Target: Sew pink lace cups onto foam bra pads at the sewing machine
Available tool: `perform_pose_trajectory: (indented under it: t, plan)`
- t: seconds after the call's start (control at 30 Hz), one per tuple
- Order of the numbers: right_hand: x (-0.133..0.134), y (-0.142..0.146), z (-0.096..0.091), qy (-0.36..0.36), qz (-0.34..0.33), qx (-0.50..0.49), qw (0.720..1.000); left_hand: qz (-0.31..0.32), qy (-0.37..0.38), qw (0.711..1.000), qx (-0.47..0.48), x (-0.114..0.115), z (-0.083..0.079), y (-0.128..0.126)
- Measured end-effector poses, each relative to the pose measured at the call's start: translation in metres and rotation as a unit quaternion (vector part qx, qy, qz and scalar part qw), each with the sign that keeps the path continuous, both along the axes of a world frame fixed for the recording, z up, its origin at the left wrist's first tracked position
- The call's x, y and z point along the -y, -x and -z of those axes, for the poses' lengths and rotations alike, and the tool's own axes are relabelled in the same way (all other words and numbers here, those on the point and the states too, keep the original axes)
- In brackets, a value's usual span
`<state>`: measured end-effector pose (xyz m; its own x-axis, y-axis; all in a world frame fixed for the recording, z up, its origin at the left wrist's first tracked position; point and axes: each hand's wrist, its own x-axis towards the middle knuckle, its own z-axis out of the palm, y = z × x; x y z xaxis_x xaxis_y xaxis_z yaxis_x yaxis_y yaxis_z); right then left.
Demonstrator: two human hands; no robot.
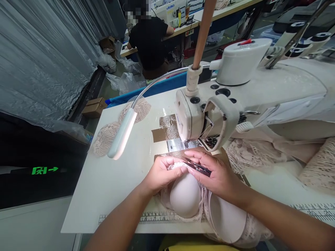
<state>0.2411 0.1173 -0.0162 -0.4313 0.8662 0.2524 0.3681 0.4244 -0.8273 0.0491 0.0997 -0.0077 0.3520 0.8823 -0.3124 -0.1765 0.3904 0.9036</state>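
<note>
A pale pink bra (pixel 186 197) with smooth moulded cups and lace edging lies at the table's front, one cup hanging over the edge. My left hand (pixel 164 173) pinches its upper lace edge between thumb and fingers. In my right hand (pixel 213 171) is a pair of dark thread snips (pixel 199 168), tips pointing left at the pinched edge. Both hands are close together, just in front of the needle area of a white sewing machine (pixel 191 115). The exact spot between the snip tips is too small to make out.
A lit gooseneck lamp (pixel 122 134) arches over the table's left side. Lace cup pieces (pixel 106 139) lie behind it. More lace fabric (pixel 251 153) is heaped right of the machine. A printed ruler (pixel 154 219) runs along the front edge. A person in black (pixel 148 42) sits at another table beyond.
</note>
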Motion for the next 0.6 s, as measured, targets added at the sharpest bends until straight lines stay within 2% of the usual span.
perform_pose_trajectory:
  t: [0.1,0.23,0.6]
  plan:
    - [-0.0008,-0.0038,0.0021,-0.091,0.016,0.015,0.996,-0.025,0.004,1.000,-0.016,0.0019,-0.0005,-0.0006]
    - [-0.0014,-0.0079,0.0032,-0.173,0.028,0.044,0.984,-0.065,-0.002,0.997,-0.039,0.0030,-0.0024,0.0012]
    - [0.0001,-0.0052,0.0098,-0.245,0.036,0.094,0.964,-0.094,-0.042,0.993,-0.048,0.0034,-0.0019,0.0010]
